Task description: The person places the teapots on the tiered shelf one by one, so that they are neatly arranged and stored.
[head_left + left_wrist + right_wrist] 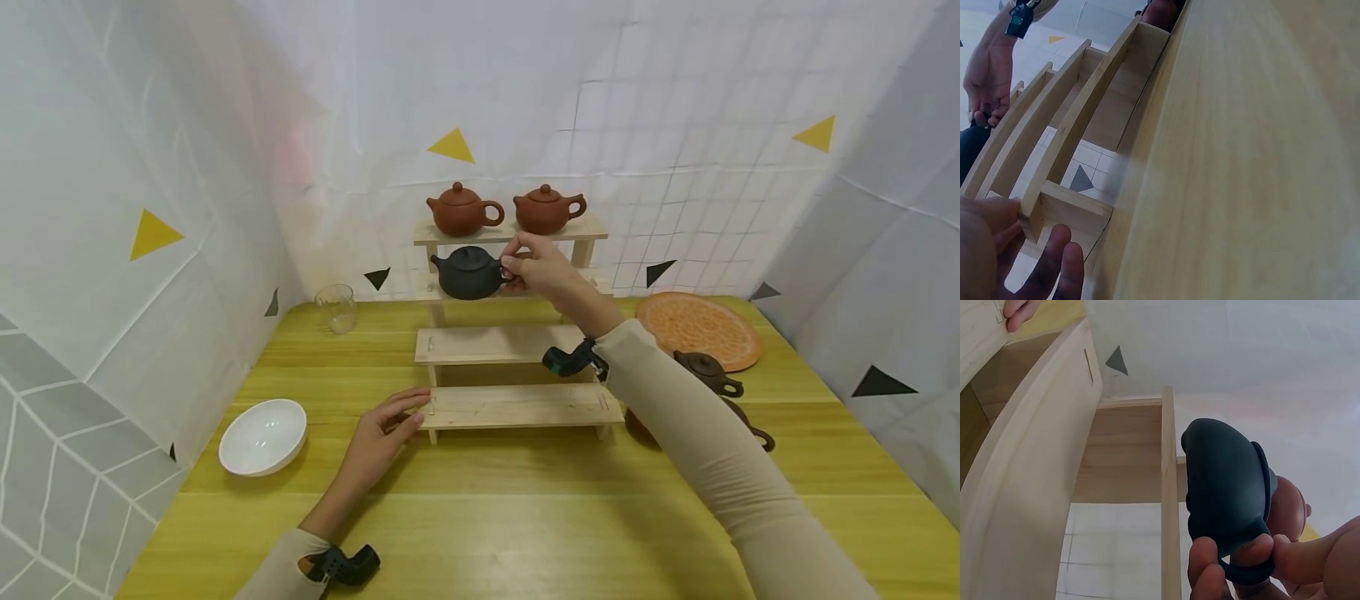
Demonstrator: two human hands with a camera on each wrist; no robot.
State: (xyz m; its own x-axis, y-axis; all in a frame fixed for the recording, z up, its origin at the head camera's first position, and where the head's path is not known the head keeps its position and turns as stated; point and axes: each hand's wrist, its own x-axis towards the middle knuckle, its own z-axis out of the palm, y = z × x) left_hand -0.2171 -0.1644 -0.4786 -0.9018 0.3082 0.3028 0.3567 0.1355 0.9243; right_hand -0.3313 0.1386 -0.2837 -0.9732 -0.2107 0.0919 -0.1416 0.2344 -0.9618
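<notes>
In the head view my right hand [542, 271] pinches the handle of a dark grey-black teapot [469, 275]. The teapot is level, its spout to the left, in front of the third tier of a stepped wooden rack [517, 406]. Whether its base touches that tier cannot be told. The right wrist view shows the fingertips [1207, 565] on the looped handle under the teapot. My left hand [381, 437] touches the left end of the lowest tier, its fingers spread and relaxed. On the top tier sit two reddish-brown teapots, a left one [459, 212] and a right one [544, 212].
A white bowl [262, 437] and a glass cup [337, 308] stand to the rack's left. Right of it, partly behind my sleeve, are dark brown teapots [705, 371] and a round orange-slice mat [701, 327]. White sheeting hangs behind the table [480, 533].
</notes>
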